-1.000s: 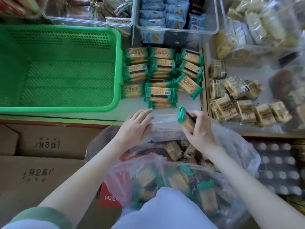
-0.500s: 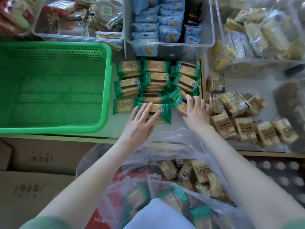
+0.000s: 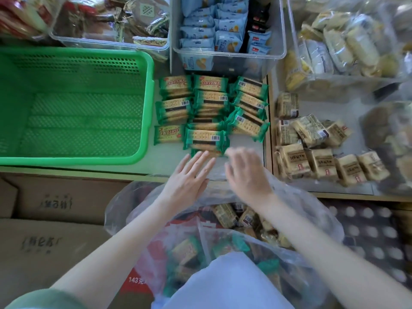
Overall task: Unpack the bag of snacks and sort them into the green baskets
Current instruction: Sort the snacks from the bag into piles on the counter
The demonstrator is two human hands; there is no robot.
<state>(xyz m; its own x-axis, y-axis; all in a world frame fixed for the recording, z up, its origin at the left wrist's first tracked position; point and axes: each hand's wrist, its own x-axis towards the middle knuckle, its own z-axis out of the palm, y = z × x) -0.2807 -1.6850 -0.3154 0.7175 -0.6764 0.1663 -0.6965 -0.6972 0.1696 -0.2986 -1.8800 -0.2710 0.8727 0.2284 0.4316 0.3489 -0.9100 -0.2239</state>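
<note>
**Dozens of light, crinkly packets, none in the basket yet**

Plenty of green packets (image 3: 211,112) piled on the table (image 3: 169,161), just beside the green basket (image 3: 147,108), not in it. Tan packets (image 3: 321,163) spread further right. More of both down in the clear plastic bag (image 3: 318,221).

Hands apart. Left hand (image 3: 189,175) flat, fingers straight, holding nothing at the pile's near edge. Right hand (image 3: 247,175) blurred, so cannot tell whether empty.

Glossy film, flat rectangles, crimped ends: probably light, slippery, brittle inside. Best pinched across the short sides or scooped in stacks, never squeezed. Basket of rigid, perforated plastic.
</note>
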